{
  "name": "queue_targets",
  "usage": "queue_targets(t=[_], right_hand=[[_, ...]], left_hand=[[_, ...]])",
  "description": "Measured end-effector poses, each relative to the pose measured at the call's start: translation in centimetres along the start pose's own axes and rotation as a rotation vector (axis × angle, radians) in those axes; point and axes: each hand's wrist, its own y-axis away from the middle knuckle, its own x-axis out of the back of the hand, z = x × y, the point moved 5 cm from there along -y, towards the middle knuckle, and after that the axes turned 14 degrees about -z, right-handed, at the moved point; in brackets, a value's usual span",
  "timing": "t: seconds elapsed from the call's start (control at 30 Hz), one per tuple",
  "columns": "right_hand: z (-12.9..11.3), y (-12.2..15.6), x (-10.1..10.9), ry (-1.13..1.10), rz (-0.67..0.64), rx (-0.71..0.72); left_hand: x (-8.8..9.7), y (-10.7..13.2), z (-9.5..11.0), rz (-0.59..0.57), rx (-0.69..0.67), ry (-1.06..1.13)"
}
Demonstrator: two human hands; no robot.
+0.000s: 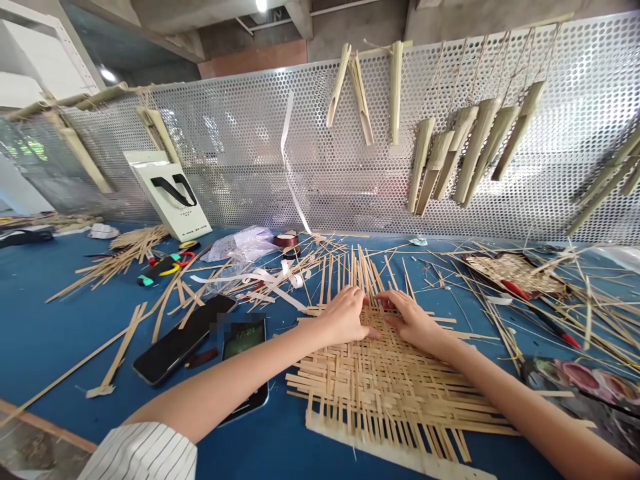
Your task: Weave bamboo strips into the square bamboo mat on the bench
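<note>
A flat mat of woven bamboo strips (373,373) lies in front of me, with loose strip ends sticking out on all sides. At its far edge my left hand (345,317) bends its fingers over the upright strips, its thumb on the weave. Close beside it, my right hand (410,323) has curved fingers on the same rows, the thumb pointing inward. Both hands are partly closed on the mat, and the fingertips are partly hidden among the strips. Along the mat's near edge runs a pale band (390,450).
Left of the mat lie a black phone (183,340) and a second phone (245,337), partly under my left forearm. White ribbon (267,280), pliers (173,263) and loose strips lie farther back. A red-handled tool (540,313) and a paint palette (583,383) lie right. Bamboo tubes (477,150) hang behind.
</note>
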Motion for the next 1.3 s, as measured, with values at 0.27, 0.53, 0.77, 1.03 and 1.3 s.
queue_targets(t=[0.27,0.53,0.77,1.03,1.3], right_hand=[[0.2,0.0,-0.1,-0.014,0.016,-0.017],[0.2,0.0,-0.5,0.041,0.053,0.069],[-0.2,0.5,-0.1,0.058,0.142,0.052],[4.6,2.0,2.9,-0.097,0.354,-0.346],[7.1,2.2,3.8,-0.167,-0.08,-0.378]], left_hand=[[-0.2,-0.1,0.0,-0.009,0.022,-0.004],[0.2,0.1,0.3,-0.024,-0.017,-0.041],[0.5,0.7,1.4,0.013,-0.078,-0.097],[-0.4,-1.1,3.7,-0.035,-0.248,-0.209],[-1.4,-0.7,5.1,-0.051,-0.296,-0.288]])
